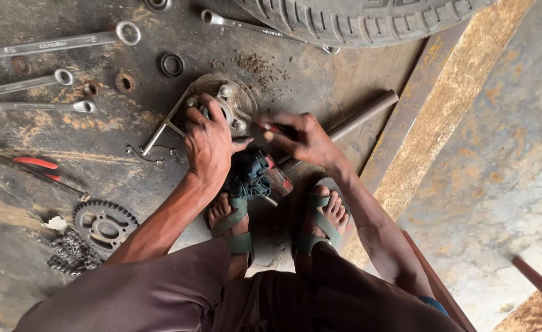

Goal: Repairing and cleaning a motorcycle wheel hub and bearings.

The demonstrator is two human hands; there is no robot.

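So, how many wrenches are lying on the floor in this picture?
4. Three lie at the upper left: wrench one, wrench two and wrench three. A fourth wrench lies beside the tyre. Others may be outside the view.

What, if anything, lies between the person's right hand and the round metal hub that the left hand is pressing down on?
Nothing visible does. The right hand holds a red-handled tool pointing at the hub, the floor between them bare. The left hand covers the hub's near-left side only.
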